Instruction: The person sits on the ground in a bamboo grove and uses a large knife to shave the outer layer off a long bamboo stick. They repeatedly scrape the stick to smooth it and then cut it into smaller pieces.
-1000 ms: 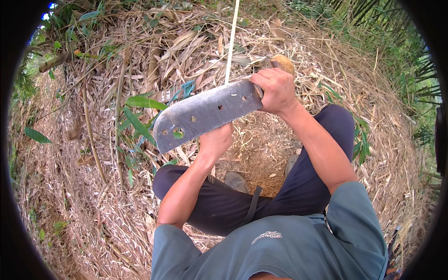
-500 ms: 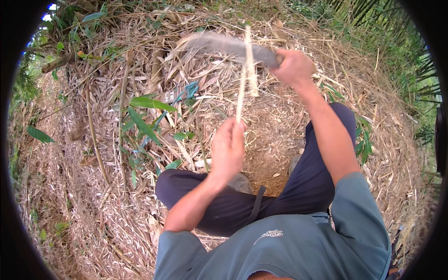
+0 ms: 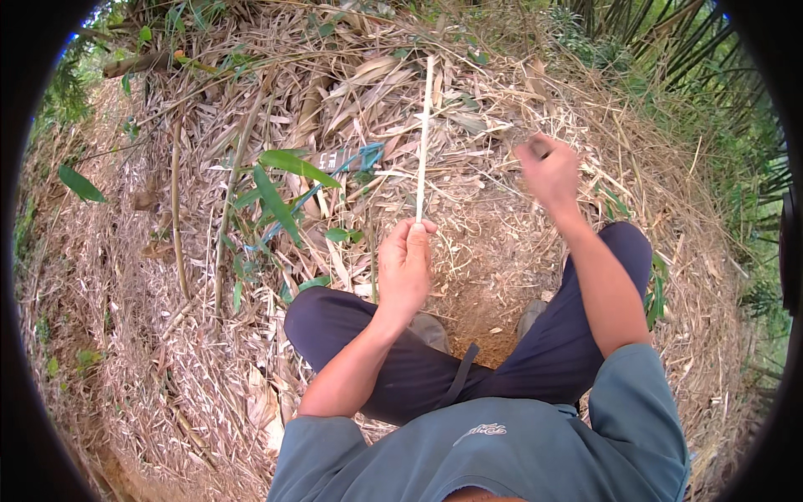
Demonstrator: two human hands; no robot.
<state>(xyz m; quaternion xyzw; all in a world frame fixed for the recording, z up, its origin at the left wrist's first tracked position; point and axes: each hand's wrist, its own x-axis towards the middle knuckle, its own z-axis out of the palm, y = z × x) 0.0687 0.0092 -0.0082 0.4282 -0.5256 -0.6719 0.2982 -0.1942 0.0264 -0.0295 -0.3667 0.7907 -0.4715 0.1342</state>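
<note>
Head view: left hand (image 3: 405,266) gripping upright bamboo strip (image 3: 424,138), pared thin — right hand (image 3: 548,170) clenched, blurred, contents indiscernible; trimming seemingly unfinished.

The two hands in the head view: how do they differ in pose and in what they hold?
The left hand sits low near the knees and looks sharp; the right hand is raised farther out and blurred. The left hand pinches the bottom of a thin pale stick held upright; the right hand is closed in a fist, and what it grips cannot be made out. Both are bare, above dry straw-covered ground.
</note>
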